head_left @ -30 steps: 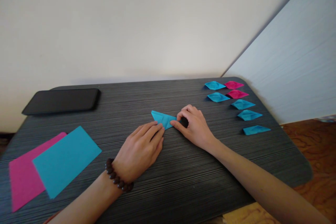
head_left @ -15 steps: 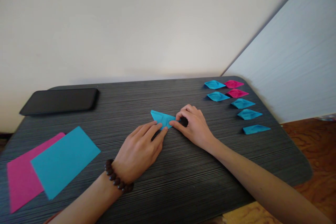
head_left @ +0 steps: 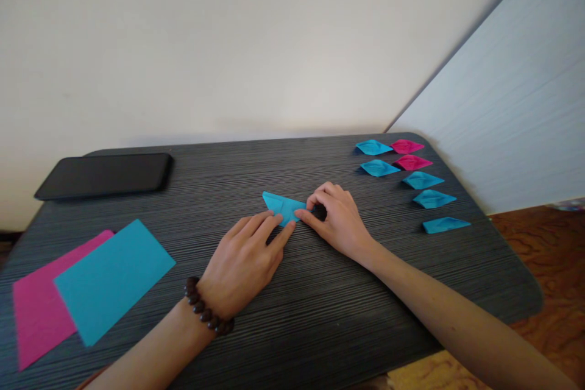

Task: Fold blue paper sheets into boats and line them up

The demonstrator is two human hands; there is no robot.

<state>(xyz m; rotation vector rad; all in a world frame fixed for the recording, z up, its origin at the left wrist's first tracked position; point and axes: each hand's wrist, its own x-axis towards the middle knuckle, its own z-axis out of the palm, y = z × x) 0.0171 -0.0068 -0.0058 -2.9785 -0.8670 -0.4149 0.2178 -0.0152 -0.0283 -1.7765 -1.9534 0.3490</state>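
A small piece of folded blue paper (head_left: 284,206) lies on the dark table in front of me, its left corner pointing away to the upper left. My left hand (head_left: 244,256), with a brown bead bracelet at the wrist, rests its outstretched fingertips along the paper's near edge. At the right corner, my right hand (head_left: 339,219) is closed in a pinch, thumb and forefinger on the paper. The fingers cover that corner and part of the near side.
Several folded blue paper boats (head_left: 423,180) and two pink paper boats (head_left: 414,162) stand at the right. A blue sheet (head_left: 114,280) overlaps a pink sheet (head_left: 41,304) at the left. Behind them lies a black phone (head_left: 105,175). A wall borders the table (head_left: 338,335) at the back.
My left forefinger has slid slightly to the right along the paper's near edge. The right hand and the folded paper look almost unchanged.
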